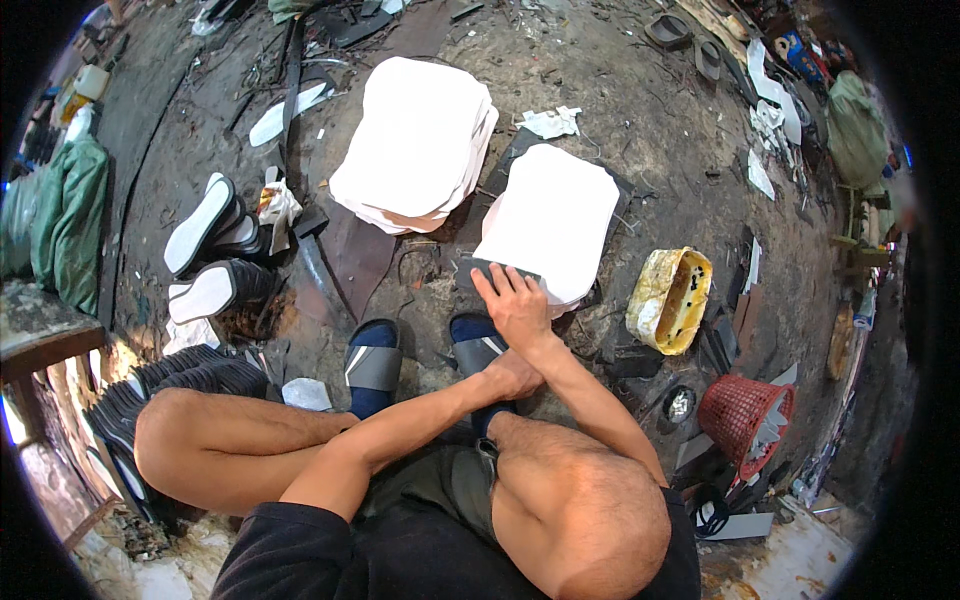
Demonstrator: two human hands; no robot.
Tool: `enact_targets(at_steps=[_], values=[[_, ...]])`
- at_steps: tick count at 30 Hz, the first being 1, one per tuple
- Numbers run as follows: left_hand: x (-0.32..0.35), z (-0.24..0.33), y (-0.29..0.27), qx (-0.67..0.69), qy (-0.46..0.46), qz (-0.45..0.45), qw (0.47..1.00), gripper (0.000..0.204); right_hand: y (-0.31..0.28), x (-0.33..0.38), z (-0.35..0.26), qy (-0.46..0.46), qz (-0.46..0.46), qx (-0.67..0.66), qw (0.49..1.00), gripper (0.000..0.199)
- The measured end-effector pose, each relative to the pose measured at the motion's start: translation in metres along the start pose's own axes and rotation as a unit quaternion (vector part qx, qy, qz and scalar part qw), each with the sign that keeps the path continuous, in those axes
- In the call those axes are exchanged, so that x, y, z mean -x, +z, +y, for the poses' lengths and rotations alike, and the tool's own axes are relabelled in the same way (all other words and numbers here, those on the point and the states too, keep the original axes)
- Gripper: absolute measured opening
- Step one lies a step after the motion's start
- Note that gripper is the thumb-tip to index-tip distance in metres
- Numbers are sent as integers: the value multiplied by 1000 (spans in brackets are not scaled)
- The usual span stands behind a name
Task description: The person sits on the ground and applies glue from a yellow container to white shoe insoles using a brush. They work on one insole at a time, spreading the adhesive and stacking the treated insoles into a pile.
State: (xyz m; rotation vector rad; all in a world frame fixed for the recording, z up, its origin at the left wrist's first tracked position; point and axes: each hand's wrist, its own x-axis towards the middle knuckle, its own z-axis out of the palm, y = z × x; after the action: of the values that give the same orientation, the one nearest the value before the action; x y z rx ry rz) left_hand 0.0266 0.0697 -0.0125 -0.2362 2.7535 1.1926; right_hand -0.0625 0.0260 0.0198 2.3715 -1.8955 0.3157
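Two stacks of white sheets with rounded corners lie on the dark ground ahead of me: a larger stack (425, 135) and a nearer stack (560, 215) to its right. My right hand (518, 308) rests at the near left corner of the nearer stack, fingers spread. Under its fingertips is a dark flat piece (487, 268) along the stack's edge. My left hand (515, 377) sits just below, crossing beneath my right wrist. Its fingers are hidden there, so I cannot see what they touch.
To the right stand a yellow-white cut-open container (645, 295) and a red plastic basket (725, 408). Slippers with white soles (200, 228) lie at left, near a hammer (312, 222). Below them is a row of dark soles (180, 368). My sandalled feet (374, 365) stand between.
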Motion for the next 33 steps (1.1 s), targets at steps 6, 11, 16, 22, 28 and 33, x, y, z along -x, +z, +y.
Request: enact_targets(at_steps=[6, 11, 16, 22, 28, 33], values=[[-3, -19, 11, -123, 26, 73, 989, 57, -38, -9, -5, 128, 6, -357, 925, 36], [-38, -27, -64, -169, -28, 263, 949, 56, -141, -53, 99, 146, 140, -351, 914, 33], [-43, -32, -41, -152, -85, 195, 965, 57, -55, -72, 178, 35, -58, -302, 951, 42], [-37, -33, -43, -164, -78, 181, 966, 55, 5, -125, 233, 106, -150, -224, 957, 46], [-39, -37, -47, -148, -65, 181, 970, 54, -6, -150, 243, 103, -233, -136, 957, 41], [-41, -37, -47, -162, -82, 183, 966, 49, -8, -116, 234, -26, -214, -143, 966, 39]])
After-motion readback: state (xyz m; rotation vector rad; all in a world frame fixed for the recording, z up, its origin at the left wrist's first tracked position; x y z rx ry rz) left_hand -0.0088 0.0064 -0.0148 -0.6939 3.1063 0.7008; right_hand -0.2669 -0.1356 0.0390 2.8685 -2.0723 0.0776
